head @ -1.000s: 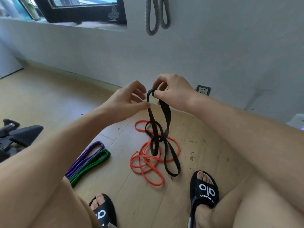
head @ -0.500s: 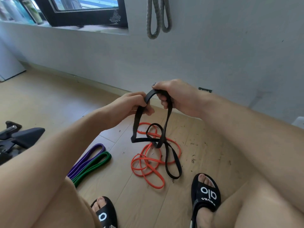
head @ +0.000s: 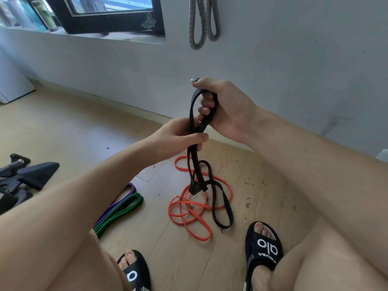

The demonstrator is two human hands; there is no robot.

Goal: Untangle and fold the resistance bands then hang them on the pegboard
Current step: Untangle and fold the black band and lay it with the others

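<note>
A: Head view first. What does the upper grip hold?

B: The right hand point(head: 226, 110) has its fingers curled round the top loop of the black band point(head: 194, 164), thumb up over the bend. That grip is closed on the band, held up in front of the grey wall point(head: 273, 70).

A: And the other grip?

B: The left hand point(head: 178, 137) sits just below and slightly to the left of the right one, thumb and fingers wrapped round the gathered strands of the same black band. Narrow grip, holding the strands together.

A: Where does the band go from there?

B: Straight down from the left grip. Its strands hang bunched to a twisted knot-like spot, then a long loop trails lower and to the right, its end lying on the wooden floor point(head: 63, 122).

A: What lies under the grips?

B: The orange band point(head: 189, 215), coiled in several loose loops on the floor directly below. The black band's lower loop crosses over it. Whether the two are really tangled I cannot tell.

A: Anything off to the side?

B: Down and left of the grips, a purple band point(head: 126, 193) and a green band point(head: 126, 208) lie folded side by side, touching. Above the right grip, grey loops point(head: 202, 24) hang on the wall. Two black slippers point(head: 262, 246) are on the person's feet.
</note>
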